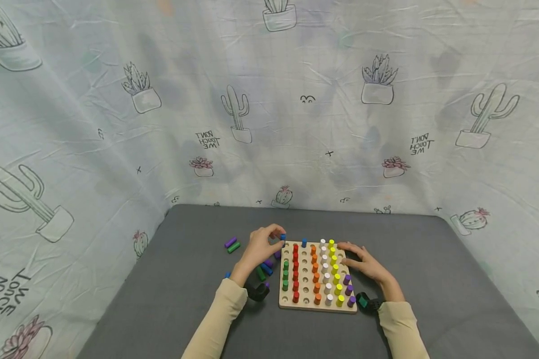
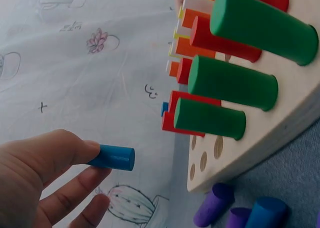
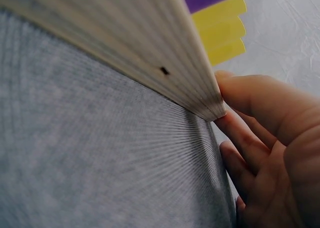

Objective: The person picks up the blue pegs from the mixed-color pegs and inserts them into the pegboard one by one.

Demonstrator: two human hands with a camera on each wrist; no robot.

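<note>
The person's left hand (image 1: 261, 248) pinches a small blue peg (image 2: 117, 158) between thumb and finger, up at the far left corner of the wooden board (image 1: 319, 307). From the left wrist view the peg hangs just clear of the board, touching neither wood nor neighbours. Only its upper end is covered by the fingers; I'd say that grip is chosen so the lower end stays free for a hole.

The right hand (image 1: 366, 264) holds no peg. Its fingers are extended rather than clenched, and the tips rest against the board's far right edge. I take that as steadying: a light piece of wood could slide on the grey table (image 1: 197, 224) if nudged from the opposite side.

The pegs standing in the board run in rows by colour, which looks deliberate. There are full-looking lines of red pegs (image 1: 295, 276), orange pegs (image 1: 316, 277), white pegs (image 1: 326, 277) and yellow pegs (image 1: 336, 279), while three green pegs (image 1: 285, 274) and three purple pegs (image 1: 349, 289) stand in the outer rows. One upright blue peg (image 1: 304, 243) is at the far end of a row where the other holes (image 1: 305, 269) show.

Loose pegs (image 1: 233, 247) lie on the table to the left, probably there because the left hand reaches them easily.
</note>
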